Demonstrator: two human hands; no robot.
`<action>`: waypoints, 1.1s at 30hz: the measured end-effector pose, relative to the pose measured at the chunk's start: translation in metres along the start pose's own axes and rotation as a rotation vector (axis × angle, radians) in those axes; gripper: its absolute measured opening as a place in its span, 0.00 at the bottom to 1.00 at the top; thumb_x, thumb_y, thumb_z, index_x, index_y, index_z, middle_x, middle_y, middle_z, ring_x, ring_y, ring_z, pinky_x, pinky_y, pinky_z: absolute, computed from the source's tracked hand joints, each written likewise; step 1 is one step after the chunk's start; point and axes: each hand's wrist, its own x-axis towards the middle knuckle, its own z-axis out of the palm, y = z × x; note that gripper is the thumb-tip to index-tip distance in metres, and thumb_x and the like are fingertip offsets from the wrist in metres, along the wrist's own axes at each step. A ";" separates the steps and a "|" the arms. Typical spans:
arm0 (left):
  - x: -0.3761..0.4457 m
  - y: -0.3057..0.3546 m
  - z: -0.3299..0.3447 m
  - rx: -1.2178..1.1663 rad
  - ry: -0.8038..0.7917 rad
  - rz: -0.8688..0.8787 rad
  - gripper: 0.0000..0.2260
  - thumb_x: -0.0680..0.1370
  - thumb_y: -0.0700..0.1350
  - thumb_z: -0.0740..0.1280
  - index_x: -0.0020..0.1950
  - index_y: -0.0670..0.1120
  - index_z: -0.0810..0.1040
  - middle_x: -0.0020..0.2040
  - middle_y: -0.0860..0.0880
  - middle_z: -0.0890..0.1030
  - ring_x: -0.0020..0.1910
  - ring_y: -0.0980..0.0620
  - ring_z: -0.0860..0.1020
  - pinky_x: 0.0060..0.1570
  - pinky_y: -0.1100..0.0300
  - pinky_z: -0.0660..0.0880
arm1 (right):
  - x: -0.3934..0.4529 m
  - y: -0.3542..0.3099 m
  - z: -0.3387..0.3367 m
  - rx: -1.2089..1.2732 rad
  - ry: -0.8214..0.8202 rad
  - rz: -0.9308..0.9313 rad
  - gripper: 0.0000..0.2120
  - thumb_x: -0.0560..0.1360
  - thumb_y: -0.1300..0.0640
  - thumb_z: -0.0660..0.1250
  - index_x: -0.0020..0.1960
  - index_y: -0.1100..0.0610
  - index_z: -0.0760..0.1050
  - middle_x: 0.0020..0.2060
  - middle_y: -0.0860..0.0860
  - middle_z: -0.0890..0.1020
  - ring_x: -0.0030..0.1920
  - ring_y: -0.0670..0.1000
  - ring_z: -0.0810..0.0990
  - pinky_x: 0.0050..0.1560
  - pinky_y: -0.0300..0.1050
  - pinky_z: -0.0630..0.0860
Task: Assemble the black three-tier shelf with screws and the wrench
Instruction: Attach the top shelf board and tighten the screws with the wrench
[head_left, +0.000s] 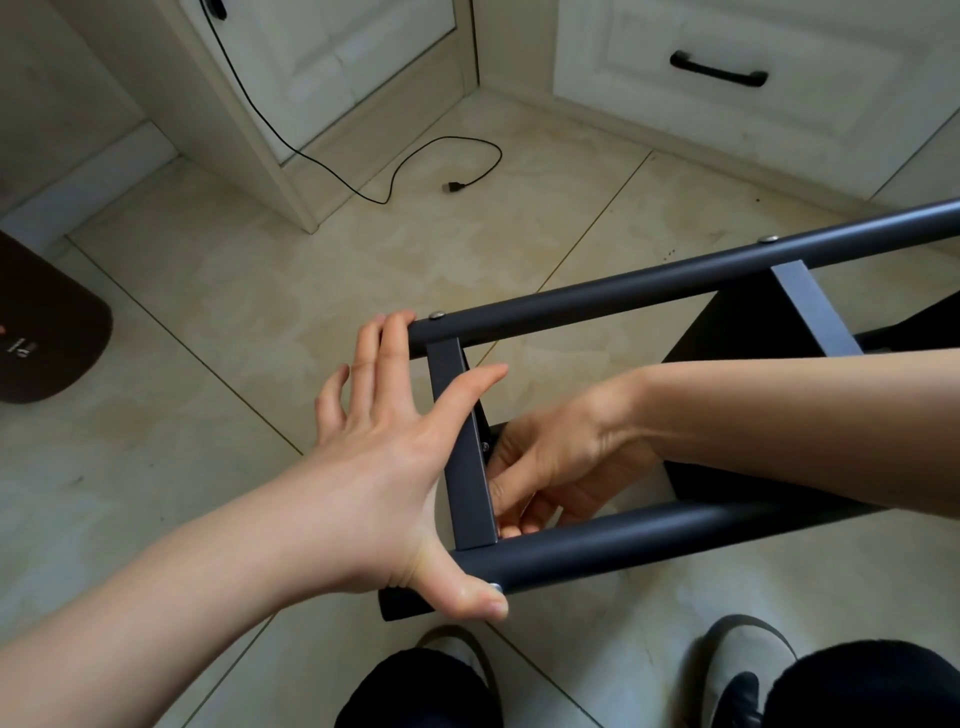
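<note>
A person's two bare hands work on a black metal three-tier shelf frame (675, 535) lying on its side on a beige tiled floor (208, 322), seen from above.

The left hand (384, 467) is spread wide open against the frame's end. Its fingers (392, 343) reach up to touch the end of the far round black tube (649, 288), just beside a silver screw head (438, 315). Its thumb presses the end of the near tube, touching a second silver screw (496, 587).

A flat black crossbar (465, 457) runs between the two tubes, under the left index finger. The right hand (550, 467) reaches in behind this crossbar, fingers curled close together near a small screw (485, 445) on the bar's inner face. Whether they grip anything cannot be told.

Beyond the fingers, a loose black cable (415, 156) lies on the floor before white cabinets (727, 78).
</note>
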 end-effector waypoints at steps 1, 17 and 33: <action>0.000 0.000 0.000 -0.001 0.002 0.002 0.62 0.39 0.76 0.58 0.67 0.71 0.29 0.71 0.45 0.21 0.68 0.47 0.16 0.74 0.41 0.34 | -0.001 0.000 -0.001 -0.005 0.001 -0.001 0.10 0.82 0.56 0.62 0.45 0.60 0.77 0.37 0.52 0.79 0.37 0.47 0.76 0.41 0.39 0.75; 0.001 -0.001 0.002 -0.012 0.026 0.009 0.61 0.39 0.75 0.58 0.67 0.71 0.30 0.71 0.45 0.22 0.70 0.45 0.18 0.75 0.41 0.36 | -0.006 -0.004 -0.009 -0.001 -0.079 -0.042 0.08 0.81 0.62 0.62 0.45 0.60 0.79 0.38 0.52 0.81 0.34 0.44 0.77 0.42 0.38 0.77; 0.000 0.000 0.001 -0.008 0.009 0.004 0.61 0.40 0.75 0.58 0.67 0.71 0.29 0.70 0.46 0.20 0.69 0.46 0.16 0.75 0.40 0.34 | -0.004 -0.001 -0.008 -0.101 -0.046 0.005 0.07 0.80 0.57 0.65 0.46 0.57 0.79 0.39 0.50 0.81 0.38 0.46 0.78 0.46 0.41 0.75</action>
